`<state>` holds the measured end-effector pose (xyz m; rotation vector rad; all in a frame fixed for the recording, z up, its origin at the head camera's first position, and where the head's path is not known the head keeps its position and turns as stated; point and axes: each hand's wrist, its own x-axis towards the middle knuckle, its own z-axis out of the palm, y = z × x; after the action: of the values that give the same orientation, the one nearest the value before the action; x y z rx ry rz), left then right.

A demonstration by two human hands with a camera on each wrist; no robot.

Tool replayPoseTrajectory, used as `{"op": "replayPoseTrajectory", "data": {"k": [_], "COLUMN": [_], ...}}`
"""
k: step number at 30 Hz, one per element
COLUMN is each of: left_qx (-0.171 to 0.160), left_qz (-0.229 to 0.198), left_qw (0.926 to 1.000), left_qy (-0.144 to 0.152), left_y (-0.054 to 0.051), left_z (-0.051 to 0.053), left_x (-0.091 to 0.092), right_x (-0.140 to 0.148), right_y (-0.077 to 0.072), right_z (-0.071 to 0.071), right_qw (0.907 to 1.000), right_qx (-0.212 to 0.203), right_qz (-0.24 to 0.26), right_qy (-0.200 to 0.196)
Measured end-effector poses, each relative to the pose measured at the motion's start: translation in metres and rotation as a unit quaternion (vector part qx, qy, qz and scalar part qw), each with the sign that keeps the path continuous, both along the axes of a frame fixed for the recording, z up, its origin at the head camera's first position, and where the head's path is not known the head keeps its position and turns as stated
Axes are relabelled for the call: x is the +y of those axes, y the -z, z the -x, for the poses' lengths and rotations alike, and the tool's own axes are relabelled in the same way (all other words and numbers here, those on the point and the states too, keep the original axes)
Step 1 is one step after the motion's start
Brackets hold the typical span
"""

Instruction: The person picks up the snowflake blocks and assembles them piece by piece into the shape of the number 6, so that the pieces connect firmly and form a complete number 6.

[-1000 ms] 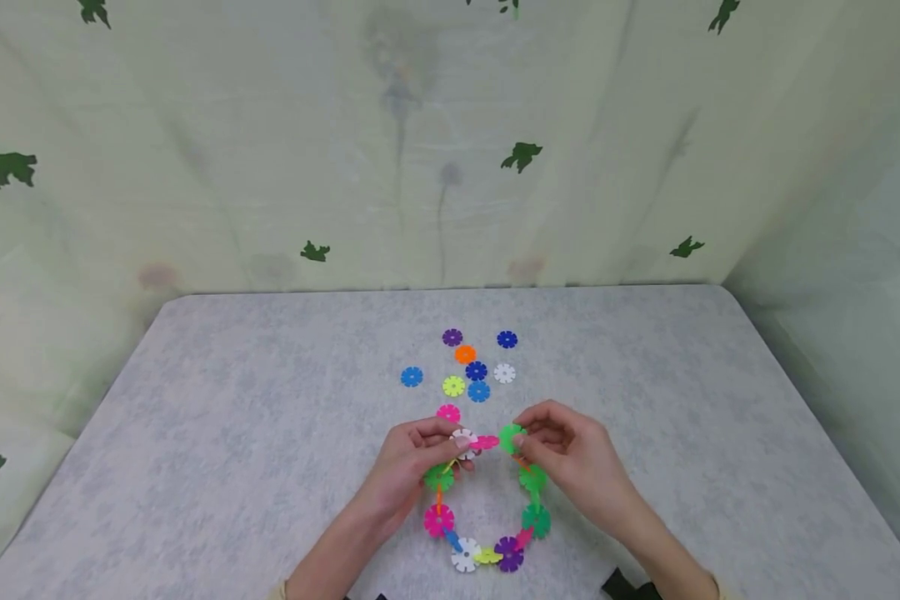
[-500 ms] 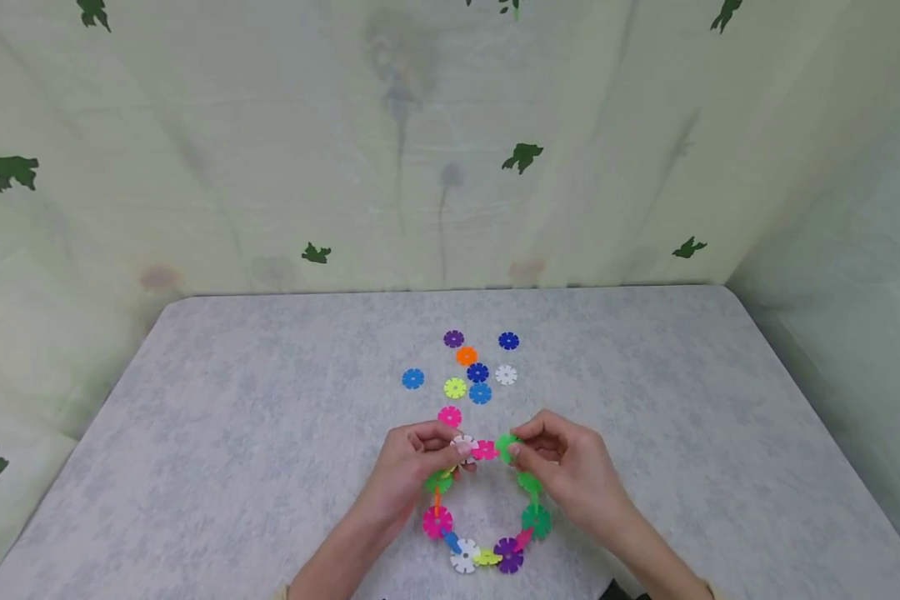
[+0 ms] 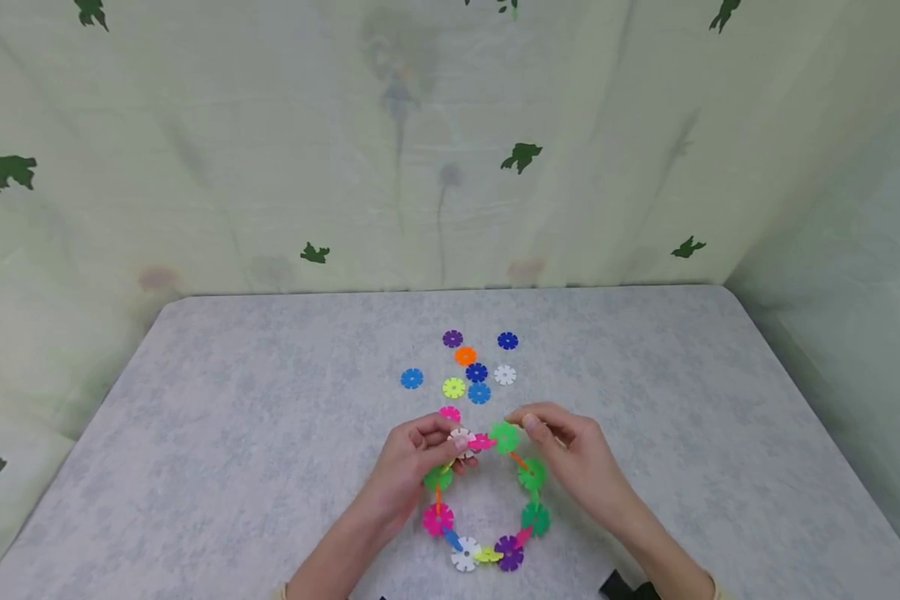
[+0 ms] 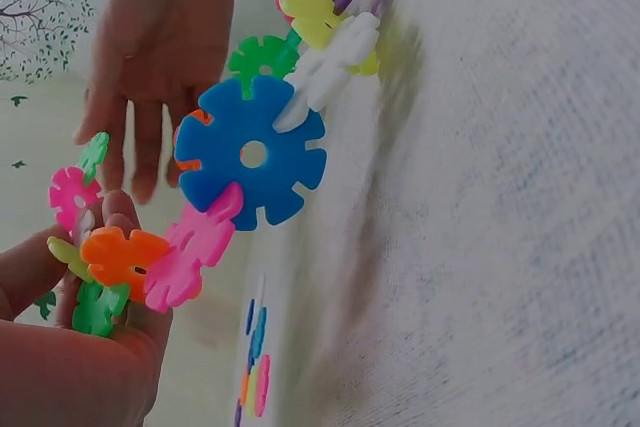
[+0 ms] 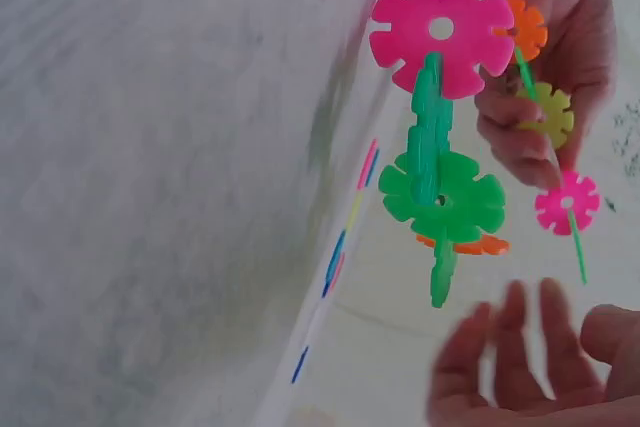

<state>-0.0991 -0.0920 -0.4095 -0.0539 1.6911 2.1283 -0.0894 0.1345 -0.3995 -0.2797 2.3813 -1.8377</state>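
The left hand [image 3: 414,452] pinched a chain [image 3: 508,552] of smooth, notched, plastic-looking discs, bent nearly round, midway between the table [image 3: 255,425]'s side edges. The right hand [image 3: 579,457], fingers parted, was just beside the chain's green disc [image 3: 505,437]. Loose discs [image 3: 477,372] lay flat towards the mottled table's back edge.

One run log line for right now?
left hand: pinching white disc | right hand: empty, near green disc | chain: ring-shaped | loose discs: on table
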Motion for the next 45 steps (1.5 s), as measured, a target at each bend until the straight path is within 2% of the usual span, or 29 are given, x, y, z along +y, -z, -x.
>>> {"op": "replayPoseTrajectory", "data": {"k": [5,8,14,21,26,30,36,41,45], "left_qx": [-0.006,-0.011,-0.021,-0.006,-0.006,0.008,0.036,0.052,0.069], "left_qz": [-0.01,-0.008,-0.001,0.058,0.077,0.075,0.07,0.073,0.08], "left_qw": [0.9999,0.9999,0.9998,0.9983,0.997,0.9971,0.996,0.995,0.9935], "left_qy": [0.01,0.007,-0.006,0.0,-0.009,0.009,0.044,0.046,0.043], "left_y": [0.0,-0.001,-0.001,-0.001,-0.002,-0.002,0.0,-0.001,-0.001], "left_z": [0.001,0.002,0.004,0.004,0.003,0.002,0.0,-0.002,-0.004], "left_x": [-0.003,-0.005,-0.009,-0.012,-0.012,-0.011,-0.009,-0.006,-0.004], "right_x": [0.003,0.005,0.009,0.007,0.004,0.003,0.0,-0.003,-0.004], "right_y": [0.005,0.008,0.01,0.006,0.005,0.005,0.003,0.0,0.0], "right_z": [0.006,0.008,0.008,0.006,0.004,0.003,0.0,-0.002,-0.004], "right_qw": [0.9946,0.9908,0.9923,0.9935,0.9935,0.9936,0.9946,0.9959,0.9966], "right_qx": [-0.081,-0.102,-0.082,-0.074,-0.069,-0.069,-0.059,-0.047,-0.042], "right_qz": [-0.032,-0.041,-0.032,-0.015,0.001,0.015,0.0,-0.016,-0.008], "right_qy": [-0.056,-0.08,-0.087,-0.085,-0.091,-0.088,-0.086,-0.075,-0.07]}}
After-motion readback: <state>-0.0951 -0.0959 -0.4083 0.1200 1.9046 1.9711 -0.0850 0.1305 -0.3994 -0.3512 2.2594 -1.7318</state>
